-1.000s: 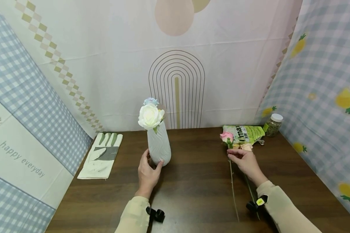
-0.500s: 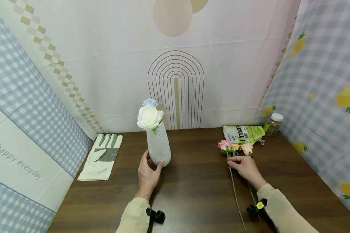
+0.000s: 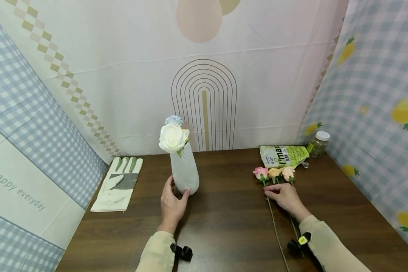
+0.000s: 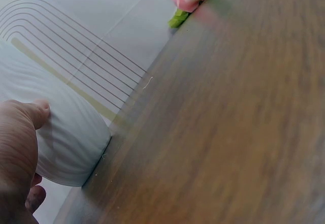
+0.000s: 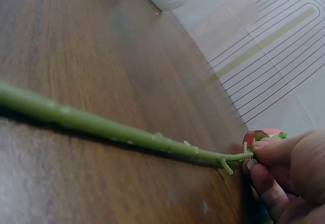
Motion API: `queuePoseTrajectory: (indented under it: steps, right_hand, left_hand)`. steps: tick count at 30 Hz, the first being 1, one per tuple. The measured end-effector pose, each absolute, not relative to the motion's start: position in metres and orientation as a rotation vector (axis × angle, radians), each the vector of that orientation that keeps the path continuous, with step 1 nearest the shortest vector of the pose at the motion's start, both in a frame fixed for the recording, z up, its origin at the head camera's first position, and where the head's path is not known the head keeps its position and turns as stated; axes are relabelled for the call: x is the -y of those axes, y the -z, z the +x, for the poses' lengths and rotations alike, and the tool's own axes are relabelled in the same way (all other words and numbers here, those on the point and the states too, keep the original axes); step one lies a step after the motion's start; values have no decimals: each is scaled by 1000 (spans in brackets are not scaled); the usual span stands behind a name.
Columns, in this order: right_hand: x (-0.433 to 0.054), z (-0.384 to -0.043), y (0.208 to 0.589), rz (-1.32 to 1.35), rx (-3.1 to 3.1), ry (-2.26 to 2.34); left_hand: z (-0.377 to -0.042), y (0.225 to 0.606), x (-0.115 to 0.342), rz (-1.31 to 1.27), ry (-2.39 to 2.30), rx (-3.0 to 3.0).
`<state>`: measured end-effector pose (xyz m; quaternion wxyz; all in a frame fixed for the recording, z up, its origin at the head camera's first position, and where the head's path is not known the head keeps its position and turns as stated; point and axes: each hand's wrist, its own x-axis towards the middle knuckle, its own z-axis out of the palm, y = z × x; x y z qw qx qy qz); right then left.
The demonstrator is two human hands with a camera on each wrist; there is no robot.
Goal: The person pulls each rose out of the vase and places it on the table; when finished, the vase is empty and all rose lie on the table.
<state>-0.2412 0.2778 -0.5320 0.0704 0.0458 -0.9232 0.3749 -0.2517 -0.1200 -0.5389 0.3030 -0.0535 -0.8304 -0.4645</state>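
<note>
A white ribbed vase (image 3: 184, 170) stands on the brown table, holding a white rose (image 3: 172, 137) and a pale blue flower (image 3: 173, 119). My left hand (image 3: 172, 206) grips the vase low down, thumb and fingers around its base; the left wrist view shows the thumb pressed on the vase wall (image 4: 71, 132). At the right, my right hand (image 3: 287, 197) pinches the green stem (image 5: 147, 140) of a pink rose (image 3: 260, 173) just below its head. Beside that bloom lie a yellow rose (image 3: 274, 173) and a peach rose (image 3: 288, 173), their stems partly hidden by the hand.
Behind the roses lies a green and white packet (image 3: 283, 156), with a jar (image 3: 319, 144) with a white lid to its right. A white and green work glove (image 3: 117, 185) lies on the left. Patterned cloth hangs along the back and both sides.
The right hand has come slightly down toward the near side with the pink rose, whose head now sits level with the other two. The left hand keeps its grip on the vase.
</note>
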Motion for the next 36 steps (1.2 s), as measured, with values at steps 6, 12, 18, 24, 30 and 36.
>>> queuePoseTrajectory:
  steps: [6, 12, 18, 24, 30, 36]
  right_hand:
    - [-278, -242, 534, 149, 2775, -1125]
    - [-278, -242, 535, 149, 2778, -1130]
    - [-279, -242, 532, 143, 2784, -1086]
    - [-272, -242, 507, 153, 2713, -1003]
    - [-239, -247, 454, 310, 2630, -1061]
    - [-179, -258, 402, 509, 2553, -1229]
  left_hand:
    - [-253, 540, 120, -150, 1229, 2192]
    - [-252, 541, 120, -150, 1233, 2190]
    - [-252, 540, 120, -145, 1214, 2191]
    - [-252, 539, 120, -142, 1203, 2198]
    - [-251, 540, 121, -136, 1217, 2208]
    - [-251, 540, 121, -151, 1228, 2193]
